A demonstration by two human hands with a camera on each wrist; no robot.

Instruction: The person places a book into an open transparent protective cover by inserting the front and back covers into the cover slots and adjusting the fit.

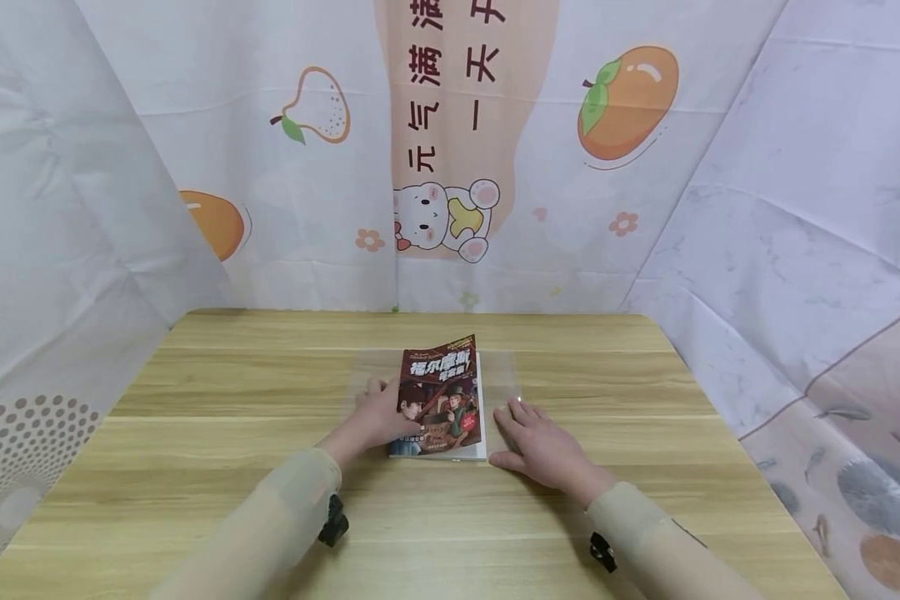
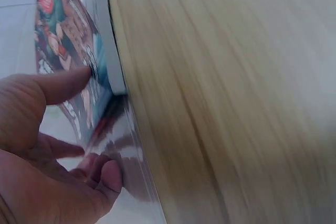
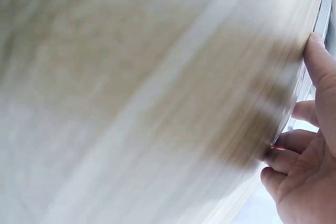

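Note:
A paperback book [image 1: 442,400] with a dark red illustrated cover lies on a clear plastic sheet [image 1: 504,379] on the table. Its front cover stands partly raised, with white pages showing along the right edge. At the book's left side my left hand [image 1: 381,414] holds it, thumb on the cover and other fingers curled by the left edge. The left wrist view shows the thumb against the cover [image 2: 63,51]. My right hand [image 1: 540,446] rests with spread fingers on the sheet's right part, just apart from the book. Fingertips of the right hand [image 3: 310,150] touch the surface.
The wood-grain table [image 1: 255,375] extends around the book on all sides. Behind it hangs a white curtain [image 1: 330,192] printed with fruit and a cartoon bear. Pale cloths hang at left and right. Dark straps [image 1: 333,521] circle the wrists.

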